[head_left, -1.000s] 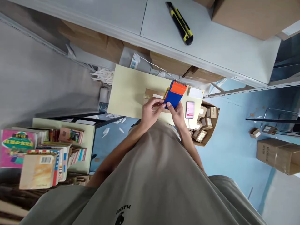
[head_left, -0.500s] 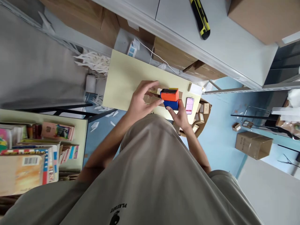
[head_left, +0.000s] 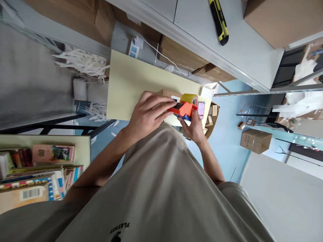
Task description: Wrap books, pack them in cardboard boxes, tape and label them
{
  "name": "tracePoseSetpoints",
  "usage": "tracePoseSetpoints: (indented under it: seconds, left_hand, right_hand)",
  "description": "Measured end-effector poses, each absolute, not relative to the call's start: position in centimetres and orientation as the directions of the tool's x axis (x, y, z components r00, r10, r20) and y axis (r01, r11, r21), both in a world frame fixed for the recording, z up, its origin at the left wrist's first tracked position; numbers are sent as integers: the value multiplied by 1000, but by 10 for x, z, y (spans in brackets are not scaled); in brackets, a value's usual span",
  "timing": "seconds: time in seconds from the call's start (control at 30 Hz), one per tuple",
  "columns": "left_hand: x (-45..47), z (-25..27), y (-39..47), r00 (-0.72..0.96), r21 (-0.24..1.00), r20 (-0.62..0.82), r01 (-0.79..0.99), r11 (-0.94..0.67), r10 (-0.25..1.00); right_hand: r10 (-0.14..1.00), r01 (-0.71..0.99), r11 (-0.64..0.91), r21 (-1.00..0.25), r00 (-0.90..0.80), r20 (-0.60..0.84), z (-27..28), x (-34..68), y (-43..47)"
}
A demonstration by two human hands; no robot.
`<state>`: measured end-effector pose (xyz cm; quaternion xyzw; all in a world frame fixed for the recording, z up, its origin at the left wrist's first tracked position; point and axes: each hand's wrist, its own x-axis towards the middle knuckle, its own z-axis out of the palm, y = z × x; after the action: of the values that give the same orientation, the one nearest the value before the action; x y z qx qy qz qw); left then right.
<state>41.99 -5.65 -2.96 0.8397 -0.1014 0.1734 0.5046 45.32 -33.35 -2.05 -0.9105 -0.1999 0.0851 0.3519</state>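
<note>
An orange and blue tape dispenser with a roll of yellow tape is held over the near side of the pale yellow table. My right hand grips its right end, thumb underneath. At the opposite end, the fingers and thumb of my left hand close around the dispenser's dark front edge. Whether the left fingertips pinch a strip of tape is hidden. Just behind the dispenser lies a small cardboard box, partly covered by my left hand. A phone with a lit pink screen rests to the right.
A yellow and black box cutter lies on the grey shelf above. An open carton of small boxes stands past the table's right end. Books fill the lower left. A power strip sits behind the table.
The dispenser has turned in my hands, so its yellow tape roll now shows. My left hand has moved onto its front end, fingers lying over it. The view has shifted slightly.
</note>
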Motion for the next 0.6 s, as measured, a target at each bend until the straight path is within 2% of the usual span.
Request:
tracePoseSetpoints:
  seconds: [0.1,0.27,0.37,0.6]
  left_hand:
    - [421,-35,-48,924,826,383,-343,-447,0]
    - [424,-43,-33,937,848,347,-325,-419,-24]
    - [425,-44,-26,945,867,325,-312,-389,-33]
    - [415,-41,-19,947,869,319,-274,-412,43]
  right_hand:
    - [411,316,-696,-644,912,2,-23,448,-328]
    - [405,251,-716,-651,910,-95,-25,440,-320]
    - [400,247,-731,-636,910,-107,-21,437,-313]
    - [406,249,-750,-613,905,-130,-15,439,-298]
